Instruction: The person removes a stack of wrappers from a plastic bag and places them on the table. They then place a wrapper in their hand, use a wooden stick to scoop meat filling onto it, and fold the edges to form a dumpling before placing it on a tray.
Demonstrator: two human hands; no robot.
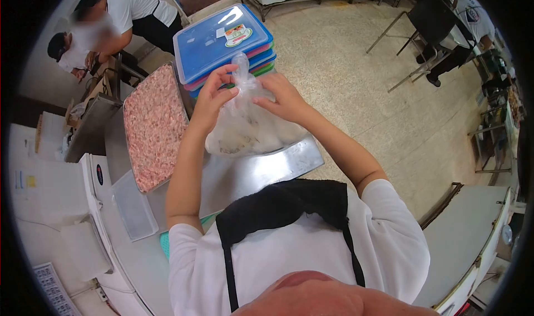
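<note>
A clear plastic bag [250, 129] with pale contents sits on the metal table [250, 177], its neck gathered and twisted upward. My left hand [217, 93] is at the left side of the neck, fingers curled and pinching the plastic. From the right, my right hand [281, 97] holds the other side of the neck, thumb and fingers bent on the plastic. Left of the bag lies a tray of raw minced meat [154, 127]. Behind the bag stands a stack of containers with a blue lid [222, 43] on top.
A clear plastic lid [135, 207] lies at the table's left. Two people [144, 10] bend over a counter at the upper left. Another person [473, 18] is at the upper right near a black chair [425, 15]. A white freezer [473, 227] stands at the right.
</note>
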